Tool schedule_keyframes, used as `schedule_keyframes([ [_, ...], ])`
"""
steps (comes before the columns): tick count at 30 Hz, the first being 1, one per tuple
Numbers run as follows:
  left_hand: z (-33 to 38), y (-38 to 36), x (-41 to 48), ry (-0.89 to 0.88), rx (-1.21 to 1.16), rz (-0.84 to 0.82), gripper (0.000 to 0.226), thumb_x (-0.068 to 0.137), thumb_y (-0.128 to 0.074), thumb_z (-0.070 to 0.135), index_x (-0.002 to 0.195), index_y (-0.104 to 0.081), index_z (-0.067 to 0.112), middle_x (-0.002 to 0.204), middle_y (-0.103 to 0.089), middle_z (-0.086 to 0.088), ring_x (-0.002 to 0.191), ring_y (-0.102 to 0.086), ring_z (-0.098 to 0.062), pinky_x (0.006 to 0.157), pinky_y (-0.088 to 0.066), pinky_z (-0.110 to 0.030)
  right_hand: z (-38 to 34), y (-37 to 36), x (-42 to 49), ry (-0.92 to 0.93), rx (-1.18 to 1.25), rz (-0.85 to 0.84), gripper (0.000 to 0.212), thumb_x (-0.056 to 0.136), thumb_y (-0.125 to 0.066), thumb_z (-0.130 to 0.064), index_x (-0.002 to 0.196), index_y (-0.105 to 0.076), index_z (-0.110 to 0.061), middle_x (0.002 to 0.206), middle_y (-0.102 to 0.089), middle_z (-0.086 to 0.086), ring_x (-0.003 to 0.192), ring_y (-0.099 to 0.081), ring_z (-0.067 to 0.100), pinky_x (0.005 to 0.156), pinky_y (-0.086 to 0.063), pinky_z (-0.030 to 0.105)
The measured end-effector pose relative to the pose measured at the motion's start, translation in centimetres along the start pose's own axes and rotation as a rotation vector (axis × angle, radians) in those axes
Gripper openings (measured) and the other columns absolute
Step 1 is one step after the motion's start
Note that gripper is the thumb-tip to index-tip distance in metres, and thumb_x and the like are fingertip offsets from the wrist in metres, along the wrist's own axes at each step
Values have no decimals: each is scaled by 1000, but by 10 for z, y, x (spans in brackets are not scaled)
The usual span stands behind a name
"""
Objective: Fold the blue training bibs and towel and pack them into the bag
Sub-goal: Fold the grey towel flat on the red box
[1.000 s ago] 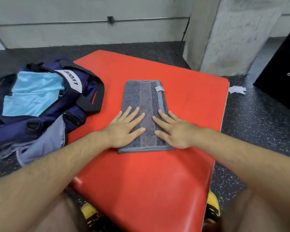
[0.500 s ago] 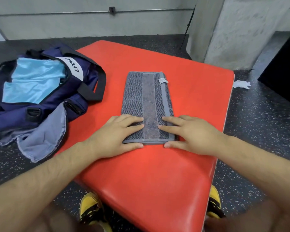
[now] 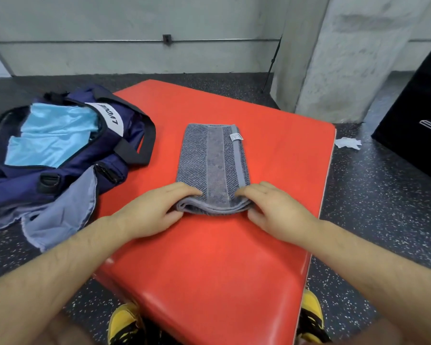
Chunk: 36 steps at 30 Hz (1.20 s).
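On the red padded counter (image 3: 271, 158), your left hand (image 3: 147, 212) and right hand (image 3: 276, 210) pinch the near corners of the soft, likely floppy grey folded towel (image 3: 209, 158).

Both bare forearms reach in from the lower corners of the view and converge toward the middle, palms down. The left hand (image 3: 152, 211) pinches the near left corner of the towel (image 3: 209, 158): its fingers lie curled over the top of the raised edge, and the thumb is tucked below it. The right hand (image 3: 278, 210) mirrors this at the near right corner, fingers over the top and thumb underneath. The wrists are low and roughly in line with the forearms. The two hands are apart, with the towel's near edge lifted between them.
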<state>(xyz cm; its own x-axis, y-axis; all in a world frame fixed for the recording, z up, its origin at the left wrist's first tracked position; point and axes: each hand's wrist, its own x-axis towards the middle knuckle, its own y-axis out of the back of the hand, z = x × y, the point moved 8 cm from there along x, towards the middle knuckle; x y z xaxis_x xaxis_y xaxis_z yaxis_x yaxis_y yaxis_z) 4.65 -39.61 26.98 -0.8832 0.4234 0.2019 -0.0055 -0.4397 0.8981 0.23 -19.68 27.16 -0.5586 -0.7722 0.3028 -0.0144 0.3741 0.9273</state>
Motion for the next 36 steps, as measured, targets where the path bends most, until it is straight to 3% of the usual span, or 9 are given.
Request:
schedule_keyframes([
  [4, -9, 22, -2, 203, -469, 273, 56, 85, -58, 7, 127, -49, 44, 118, -67, 11, 108, -64, -9, 98, -51, -37, 3, 35, 3, -87, 268, 204, 48, 87, -64, -12, 132, -51, -21, 94, -50, -25, 96, -52, 6, 89, -43, 25],
  [8, 2, 40, -2, 218, -886, 412, 52, 95, -55, -7, 125, -40, 34, 106, -74, -11, 88, -68, -18, 82, -54, -29, 1, 62, 4, -131, 641, 361, 28, 101, -53, -21, 117, -37, -37, 71, -53, -8, 69, -50, 6, 70, -41, 23],
  [11, 10, 46, 1, 254, -931, 470, 39, 98, -48, -4, 114, -36, 30, 91, -74, -12, 73, -65, -17, 67, -52, -26, 2, 64, 7, -192, 751, 376, 11, 100, -48, -30, 98, -38, -36, 64, -41, 3, 57, -31, 9, 57, -28, 26],
  [16, -4, 50, 7, 406, -820, 532, 27, 103, -47, 7, 101, -32, 28, 63, -60, -3, 52, -41, -16, 48, -32, -26, -3, 53, 17, -139, 1023, 248, 29, 90, -70, -36, 105, -45, -28, 93, -54, 15, 77, -46, 21, 67, -40, 38],
  [20, -19, 47, 12, 493, -738, 506, 22, 104, -47, 14, 93, -39, 31, 63, -46, -7, 56, -30, -20, 54, -25, -33, 13, 43, 21, -261, 957, 230, 22, 94, -61, -6, 90, -55, -26, 87, -52, 14, 70, -44, 19, 63, -35, 35],
  [23, -17, 43, 20, 490, -702, 481, 18, 102, -51, 11, 97, -61, 25, 71, -59, 16, 64, -51, -6, 61, -39, -17, 37, 23, 28, -442, 815, 216, 37, 98, -54, 0, 84, -67, -31, 71, -59, -12, 58, -43, 1, 57, -32, 22],
  [27, -22, 37, 30, 524, -708, 382, 31, 90, -71, 15, 118, -70, 29, 114, -68, 15, 97, -61, 11, 89, -43, -7, 53, 8, 44, -531, 680, 239, 37, 96, -55, 0, 101, -70, -33, 112, -65, -8, 103, -59, 6, 97, -41, 18],
  [32, -43, 35, 54, 546, -491, 342, 53, 85, -75, 9, 134, -60, 23, 123, -56, 3, 113, -52, -5, 89, -28, 4, 56, 8, 66, -529, 494, 174, 34, 93, -62, -7, 124, -65, -20, 116, -54, -4, 115, -50, 7, 95, -23, -3],
  [36, -61, 27, 75, 553, -371, 318, 54, 88, -72, 11, 139, -56, 17, 130, -51, -3, 126, -47, -14, 97, -23, -5, 65, -1, 77, -548, 375, 78, 49, 94, -62, -27, 141, -52, -20, 133, -47, 1, 128, -45, 14, 106, -24, 11],
])
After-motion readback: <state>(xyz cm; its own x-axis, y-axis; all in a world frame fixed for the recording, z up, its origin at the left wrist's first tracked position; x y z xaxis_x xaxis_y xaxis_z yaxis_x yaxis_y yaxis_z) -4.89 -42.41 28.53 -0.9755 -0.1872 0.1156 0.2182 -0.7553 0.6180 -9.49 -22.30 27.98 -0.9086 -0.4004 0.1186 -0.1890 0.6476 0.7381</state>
